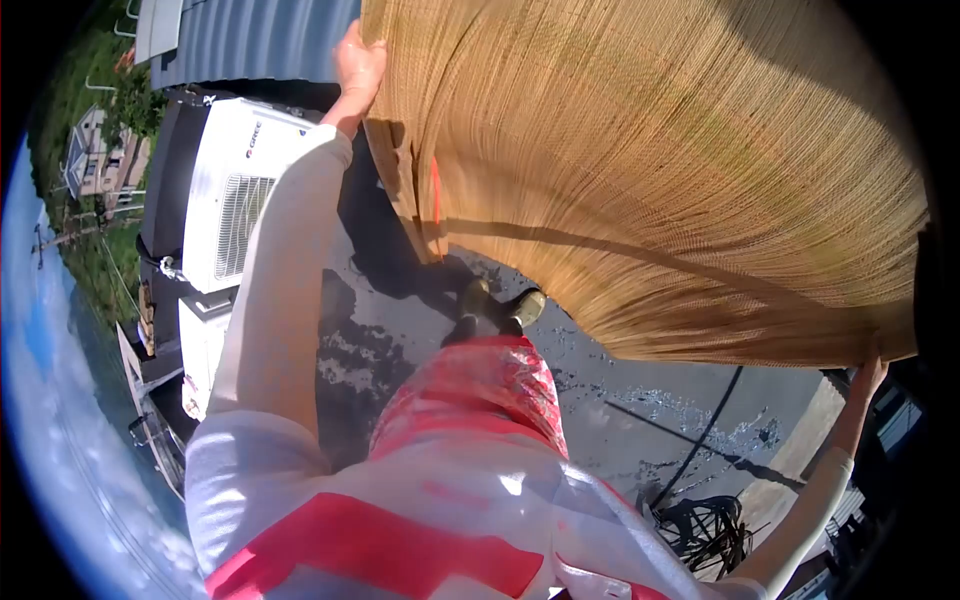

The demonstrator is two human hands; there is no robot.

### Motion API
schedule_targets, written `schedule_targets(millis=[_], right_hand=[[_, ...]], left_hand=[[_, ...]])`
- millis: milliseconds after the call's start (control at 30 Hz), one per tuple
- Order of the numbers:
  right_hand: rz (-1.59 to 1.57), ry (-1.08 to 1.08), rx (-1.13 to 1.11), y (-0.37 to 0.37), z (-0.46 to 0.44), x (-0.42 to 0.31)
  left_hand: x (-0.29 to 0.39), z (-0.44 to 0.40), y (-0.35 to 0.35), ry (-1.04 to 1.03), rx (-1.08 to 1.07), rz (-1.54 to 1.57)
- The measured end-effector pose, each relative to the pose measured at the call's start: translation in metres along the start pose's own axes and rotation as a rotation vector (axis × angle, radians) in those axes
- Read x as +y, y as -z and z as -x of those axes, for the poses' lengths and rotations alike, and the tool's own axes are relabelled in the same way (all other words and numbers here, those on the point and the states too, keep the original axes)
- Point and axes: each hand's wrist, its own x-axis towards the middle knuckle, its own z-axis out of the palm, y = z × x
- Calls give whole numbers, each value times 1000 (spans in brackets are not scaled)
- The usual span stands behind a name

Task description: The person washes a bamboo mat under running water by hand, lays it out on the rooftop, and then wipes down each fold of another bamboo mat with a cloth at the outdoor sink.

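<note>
Across the upper half of the head view, a tan woven sheet (620, 180) hangs between two raised hands, its far side cut off by the dark rim. The left hand (360, 68) has its fingers closed on one edge; the right hand (872, 376) pinches the lower corner, its fingers partly hidden and hard to make out. A fold hides part of a red strip (436, 190). Below, shoes (527, 308) stand on a grey floor (640, 400) with dark, wet-looking patches. Outdoors, white outdoor units (240, 190) stand left, near corrugated sheeting (265, 40); a dark tangle (705, 530) lies lower right.
</note>
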Motion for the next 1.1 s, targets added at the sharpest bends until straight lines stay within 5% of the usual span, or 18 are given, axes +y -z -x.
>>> schedule_targets(millis=[33,133,300,433,533,567,633,767,833,933,1033,1100], right_hand=[[-74,-3,42,21,-20,14],[-76,65,72,49,-73,29],[310,-85,133,-51,-41,28],[984,511,461,-224,77,-15],[195,383,-150,-413,233,-132],[206,369,-421,-457,271,-155],[334,802,-621,-544,323,-191],[59,569,-434,-713,385,-250],[252,521,-255,-784,416,-265],[190,383,-214,-854,466,-295],[309,395,-281,-890,497,-307],[439,374,-307,-902,513,-296]], left_hand=[[-7,-17,31,93,65,17],[-70,-68,92,91,-170,13],[-94,-96,86,-100,-323,-51],[-97,-93,59,-113,-319,-31],[-99,-98,30,-139,-300,-11],[-94,-101,21,-150,-290,2],[-101,-106,-2,-150,-263,23],[-109,-109,-26,31,-367,157],[-87,-92,1,406,-391,807],[-95,-59,73,357,-301,1142],[-103,-24,105,141,-415,1003],[-110,-23,90,80,-453,650]])
